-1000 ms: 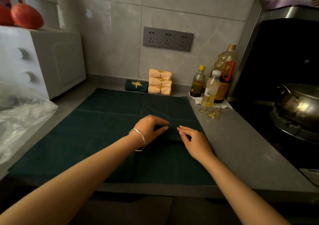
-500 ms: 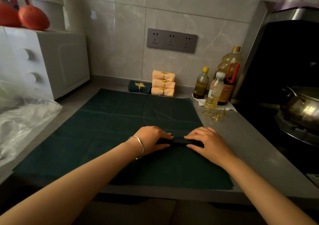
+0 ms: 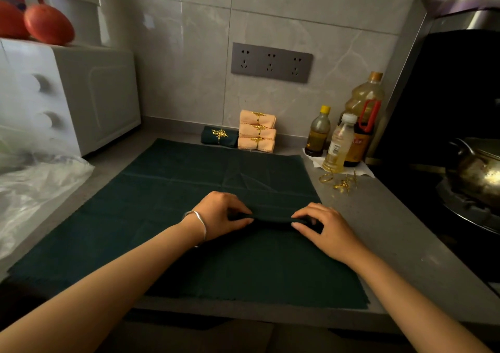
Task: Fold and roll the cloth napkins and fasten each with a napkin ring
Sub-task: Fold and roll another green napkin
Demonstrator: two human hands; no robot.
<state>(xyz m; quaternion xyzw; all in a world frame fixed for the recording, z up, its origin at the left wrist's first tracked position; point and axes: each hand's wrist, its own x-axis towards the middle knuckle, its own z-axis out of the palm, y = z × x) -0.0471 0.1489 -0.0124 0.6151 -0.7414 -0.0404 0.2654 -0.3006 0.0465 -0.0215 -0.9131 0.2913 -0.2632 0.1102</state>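
A dark green napkin roll [image 3: 272,220] lies across a larger dark green cloth [image 3: 167,190] spread on the counter. My left hand [image 3: 220,214] grips the roll's left end with curled fingers and thumb. My right hand [image 3: 323,226] grips its right end the same way. Loose gold napkin rings [image 3: 339,182] lie on the counter to the right of the cloth. At the back wall sit three stacked peach rolled napkins [image 3: 257,132] and one dark green rolled napkin [image 3: 219,136], each with a gold leaf ring.
A white appliance [image 3: 70,92] with red fruit [image 3: 48,23] on top stands at left, above a clear plastic bag [image 3: 35,187]. Oil bottles [image 3: 349,133] stand at back right. A stove with a metal pot [image 3: 476,171] fills the right side. The counter edge [image 3: 257,313] runs near me.
A second ago my hands lay flat on the folded napkin. Since then they curled round it and rolled it into a tight roll; the view shifted slightly.
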